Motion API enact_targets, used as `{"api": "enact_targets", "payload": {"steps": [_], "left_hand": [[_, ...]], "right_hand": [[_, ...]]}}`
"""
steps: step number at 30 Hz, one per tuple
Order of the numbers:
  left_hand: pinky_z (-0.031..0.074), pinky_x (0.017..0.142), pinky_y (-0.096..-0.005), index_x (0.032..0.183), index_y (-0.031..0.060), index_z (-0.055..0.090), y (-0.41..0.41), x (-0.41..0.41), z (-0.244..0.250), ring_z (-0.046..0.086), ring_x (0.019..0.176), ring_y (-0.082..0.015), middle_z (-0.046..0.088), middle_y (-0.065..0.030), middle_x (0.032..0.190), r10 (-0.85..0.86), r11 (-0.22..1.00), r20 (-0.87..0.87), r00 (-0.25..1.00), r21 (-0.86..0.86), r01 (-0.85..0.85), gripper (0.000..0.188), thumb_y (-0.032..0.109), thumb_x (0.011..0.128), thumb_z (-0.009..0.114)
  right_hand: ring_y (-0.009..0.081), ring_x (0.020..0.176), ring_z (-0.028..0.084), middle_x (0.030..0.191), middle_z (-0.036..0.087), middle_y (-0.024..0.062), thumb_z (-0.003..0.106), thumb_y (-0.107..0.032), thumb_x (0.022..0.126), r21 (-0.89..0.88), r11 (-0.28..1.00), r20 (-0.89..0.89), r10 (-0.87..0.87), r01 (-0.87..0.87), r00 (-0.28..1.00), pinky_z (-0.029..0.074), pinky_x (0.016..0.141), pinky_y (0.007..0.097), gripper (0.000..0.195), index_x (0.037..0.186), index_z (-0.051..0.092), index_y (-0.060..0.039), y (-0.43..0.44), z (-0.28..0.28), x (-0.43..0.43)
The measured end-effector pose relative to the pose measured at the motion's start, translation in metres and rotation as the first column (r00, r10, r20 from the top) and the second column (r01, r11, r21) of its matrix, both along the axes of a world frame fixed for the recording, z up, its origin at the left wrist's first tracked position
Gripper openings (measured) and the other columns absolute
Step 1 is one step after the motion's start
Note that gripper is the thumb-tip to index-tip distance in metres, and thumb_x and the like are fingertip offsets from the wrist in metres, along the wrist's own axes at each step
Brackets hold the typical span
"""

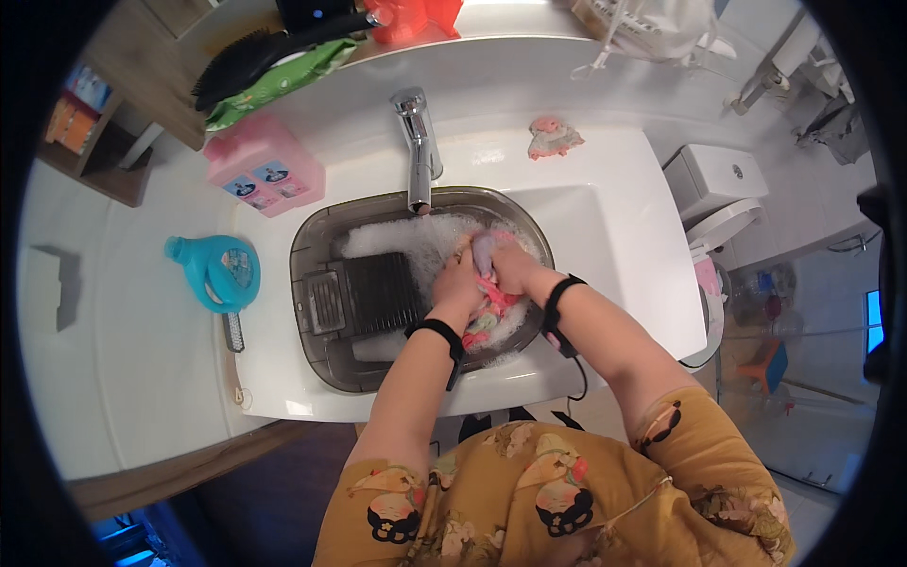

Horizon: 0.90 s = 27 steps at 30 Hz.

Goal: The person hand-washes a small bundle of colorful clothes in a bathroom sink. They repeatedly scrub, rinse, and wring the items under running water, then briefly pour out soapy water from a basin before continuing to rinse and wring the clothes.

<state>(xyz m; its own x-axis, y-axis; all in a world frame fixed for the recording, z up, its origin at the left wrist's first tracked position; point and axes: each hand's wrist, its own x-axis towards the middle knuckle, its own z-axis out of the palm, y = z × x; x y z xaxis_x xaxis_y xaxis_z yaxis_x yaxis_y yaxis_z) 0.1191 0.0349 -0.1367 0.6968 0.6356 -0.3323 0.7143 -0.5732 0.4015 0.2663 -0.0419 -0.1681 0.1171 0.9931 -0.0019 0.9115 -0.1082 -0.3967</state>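
Note:
My left hand [457, 282] and my right hand [511, 266] grip a wet, colourful cloth [489, 298], pink, red and pale lilac, at the right side of a grey translucent plastic basin [301, 354]. White suds [390, 237] float in the basin around the cloth. A ribbed washboard [382, 292] is at the basin's left, beside a small soap tray section [326, 301]. The chrome faucet [419, 159] reaches over the basin's back edge, and a thin stream seems to fall from it. Both hands are close together, their fingertips partly hidden by cloth and foam.
The basin rests in a white sink [588, 234]. A pink jug [269, 166], a teal detergent bottle [223, 273] and a scrub brush [233, 332] stand or lie at left. A small crumpled pink-grey cloth [553, 138] lies behind right. Above, a shelf holds a black hairbrush [241, 67] and a green packet [283, 81].

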Motion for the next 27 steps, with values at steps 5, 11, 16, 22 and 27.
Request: {"api": "enact_targets", "payload": {"steps": [5,11,16,22,27], "left_hand": [[0.053,0.092,-0.0437,0.135,0.02,0.051,-0.026,-0.029,0.07,0.058,0.114,-0.0379,0.052,-0.0149,0.137,-0.311,0.924,0.043,0.95,0.25,0.291,0.067,0.012,0.072,0.074],[0.051,0.094,-0.0421,0.128,0.0191,0.056,-0.024,-0.033,0.13,0.057,0.115,-0.0318,0.057,-0.0116,0.128,-0.707,0.579,0.013,0.708,0.585,0.567,0.044,0.012,0.085,0.057],[0.041,0.108,-0.0459,0.147,0.0098,0.035,-0.03,-0.082,0.104,0.037,0.136,-0.0444,0.032,-0.0239,0.149,-0.596,0.759,0.182,0.782,0.447,0.474,0.083,0.021,0.075,0.076],[0.037,0.111,-0.0479,0.155,0.0005,0.009,-0.053,-0.102,0.051,0.034,0.132,-0.0586,0.005,-0.0442,0.151,-0.224,0.975,-0.009,0.975,0.007,0.224,0.129,0.046,0.063,0.087],[0.046,0.1,-0.0473,0.151,-0.0009,0.02,-0.053,-0.062,0.027,0.045,0.121,-0.0601,0.015,-0.0446,0.147,-0.161,0.982,-0.142,0.977,0.073,0.173,0.118,0.051,0.066,0.084]], "right_hand": [[0.0262,0.106,0.061,0.112,0.065,0.0147,0.082,-0.02,0.069,-0.377,0.926,-0.634,-0.242,-0.02,0.734,0.049,0.09,0.0363,0.06,0.122,0.058,-0.0022,-0.043,0.063,0.035],[0.0421,0.141,0.032,0.151,0.023,0.0303,0.083,-0.017,0.062,0.1,0.992,-0.593,0.125,-0.082,0.795,0.03,0.117,0.0408,0.113,0.153,0.016,-0.0059,-0.084,0.11,0.006],[0.0538,0.145,0.012,0.157,0.006,0.0381,0.075,-0.044,0.073,-0.142,0.986,-0.374,0.024,-0.083,0.927,0.023,0.118,0.0521,0.108,0.156,0.017,-0.005,-0.113,0.098,-0.027],[0.0565,0.144,0.013,0.16,0.004,0.032,0.055,-0.059,0.09,-0.319,0.947,0.142,0.095,-0.045,0.985,0.025,0.116,0.0587,0.096,0.156,0.015,-0.0003,-0.114,0.07,-0.072],[0.0454,0.135,0.031,0.153,0.026,0.0232,0.056,-0.06,0.088,-0.32,0.945,0.161,0.119,-0.062,0.98,0.034,0.108,0.0546,0.09,0.152,0.03,-0.0029,-0.081,0.049,-0.049]]}}
